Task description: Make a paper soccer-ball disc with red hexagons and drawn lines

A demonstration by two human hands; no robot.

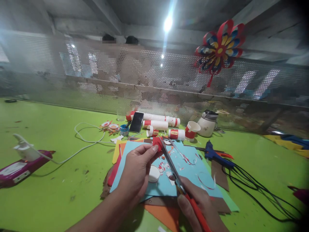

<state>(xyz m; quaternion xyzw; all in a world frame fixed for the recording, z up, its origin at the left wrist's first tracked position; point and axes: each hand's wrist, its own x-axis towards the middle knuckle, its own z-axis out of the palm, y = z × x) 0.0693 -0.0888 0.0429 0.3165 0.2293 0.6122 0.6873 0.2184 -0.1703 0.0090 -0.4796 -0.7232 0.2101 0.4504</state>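
Observation:
My left hand (136, 172) pinches a small folded piece of red paper (157, 142) between thumb and fingertips, held above the table. My right hand (196, 206) grips red-handled scissors (173, 169), whose blades reach up to the red paper and touch its edge. Under both hands lies a light blue sheet (188, 172) strewn with red and white paper scraps, on top of orange, brown, yellow and green sheets. A small white round lid (154, 174) rests on the blue sheet just below my left hand.
White rolls with red bands (159, 124), a red-and-white cup (191, 130), a phone (136, 122) and a white pot (207, 124) stand behind the sheets. A blue glue gun (214, 155) with black cords lies right. A white cable runs to a purple power strip (19, 167). A paper flower (219, 48) hangs on mesh.

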